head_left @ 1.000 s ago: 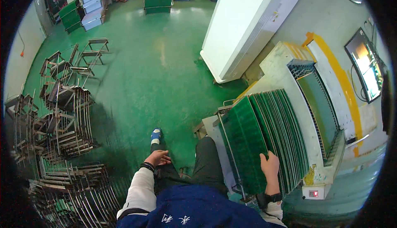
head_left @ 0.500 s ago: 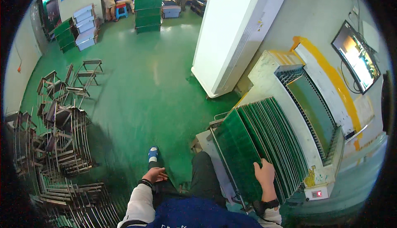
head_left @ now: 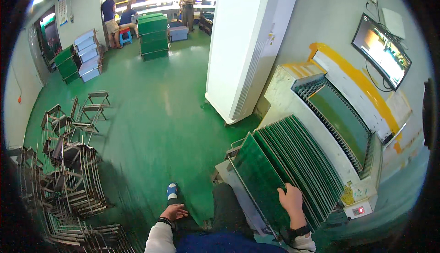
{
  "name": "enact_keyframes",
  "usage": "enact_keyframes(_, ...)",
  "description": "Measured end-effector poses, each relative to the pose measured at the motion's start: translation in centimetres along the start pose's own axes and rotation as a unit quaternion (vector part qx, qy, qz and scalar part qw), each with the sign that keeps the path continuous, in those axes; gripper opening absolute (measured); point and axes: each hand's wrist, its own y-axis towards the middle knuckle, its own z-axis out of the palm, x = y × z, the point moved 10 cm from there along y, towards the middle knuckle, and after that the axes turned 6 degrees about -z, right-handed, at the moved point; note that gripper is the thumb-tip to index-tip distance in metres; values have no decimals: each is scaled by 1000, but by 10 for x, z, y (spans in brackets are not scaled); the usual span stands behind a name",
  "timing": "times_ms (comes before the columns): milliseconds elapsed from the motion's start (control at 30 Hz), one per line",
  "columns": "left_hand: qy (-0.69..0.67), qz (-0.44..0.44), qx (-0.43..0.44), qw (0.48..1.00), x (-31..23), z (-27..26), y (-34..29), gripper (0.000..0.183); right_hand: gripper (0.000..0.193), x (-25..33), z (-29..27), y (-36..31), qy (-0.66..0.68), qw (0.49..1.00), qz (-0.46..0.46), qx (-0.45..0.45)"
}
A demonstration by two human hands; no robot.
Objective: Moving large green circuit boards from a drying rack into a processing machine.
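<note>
My left hand hovers over my left thigh, its fingers loosely stretched and nothing in them. On my right, a rack holds a row of thin green panels standing on edge. My right hand is at the upper edge of the front green panel, which leans apart from the rest. The thumb side lies against its face; the other fingertips are partly hidden behind the edge. Right behind it stand several closely spaced green panels.
Beyond the rack is a pale machine with a green board in its toothed opening. A tall white cabinet stands ahead. Metal frames crowd the left floor. Green stacks and people are at the back.
The view has tilted up, so more of the far room and its people shows. My right hand stays at the panel edge, and my left hand stays free over my thigh.
</note>
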Motion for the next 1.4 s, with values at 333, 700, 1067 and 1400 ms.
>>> enact_keyframes(333, 0, 14, 14, 1000, 4, -2, 3, 46, 39, -5, 6, 0, -8, 1000, 1, 14)
enact_keyframes(700, -12, 13, -2, 1000, 0, 3, -8, 47, 43, -1, 2, -2, 20, 999, 14, 26)
enact_keyframes(1067, -15, 23, 17, 999, 1, 0, -2, 44, 34, 2, 0, -3, 3, 1000, -9, -14)
enact_keyframes(1400, -15, -28, 23, 999, 11, -7, 11, 43, 39, 0, 1, -3, -15, 1000, 2, -5)
